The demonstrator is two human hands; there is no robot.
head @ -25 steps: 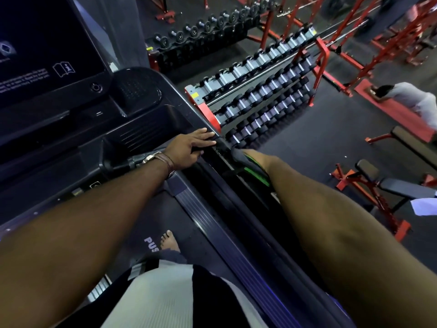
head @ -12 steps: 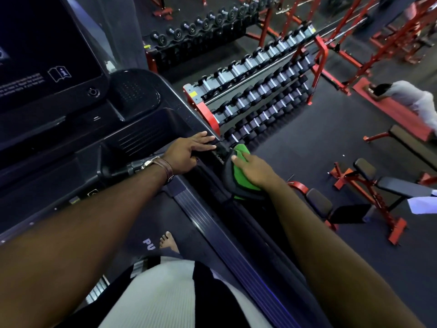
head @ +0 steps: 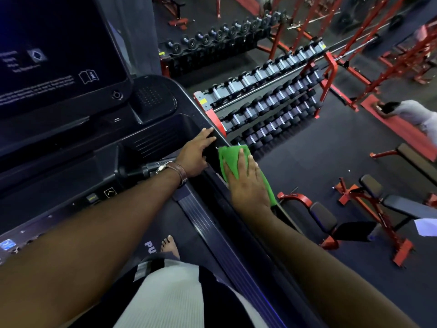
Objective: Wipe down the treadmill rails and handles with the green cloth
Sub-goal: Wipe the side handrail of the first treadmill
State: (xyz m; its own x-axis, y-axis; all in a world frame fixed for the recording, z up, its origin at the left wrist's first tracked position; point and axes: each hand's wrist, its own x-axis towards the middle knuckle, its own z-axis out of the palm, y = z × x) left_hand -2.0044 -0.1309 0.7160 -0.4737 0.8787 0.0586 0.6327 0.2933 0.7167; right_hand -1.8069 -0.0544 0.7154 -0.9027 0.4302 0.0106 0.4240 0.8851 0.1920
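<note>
1. The green cloth (head: 233, 159) lies on the right handrail (head: 212, 162) of the treadmill. It is at about 3 o'clock from your left hand (head: 197, 153) and just beside it. Most of the cloth is under your right hand (head: 248, 183). One corner shows past the fingertips at 12 o'clock, and a strip shows along the outer side of the hand.
2. I judge the cloth to be soft, light and limp. It will probably fold and bunch easily, and it should slide with little effort on the smooth rail. You cannot break it.
3. The best hold seems to be the middle of the cloth under a flat palm. For the underside of the rail, it is probably better to wrap the cloth around the rail and close the fingers on it.
4. Your right hand is flat, with the fingers straight and together, pointing to about 11 o'clock. It presses the cloth down and does not grip it. The forearm comes in from 5 o'clock.
5. Your left hand rests on the edge of the console (head: 189, 119), where the rail begins. Its fingers are stretched toward 1 o'clock and hold nothing. The arm comes in from 8 o'clock, with a watch (head: 163, 168) on the wrist.
6. The outer strip of the cloth is loose, so it may slip off the rail on that side.
</note>
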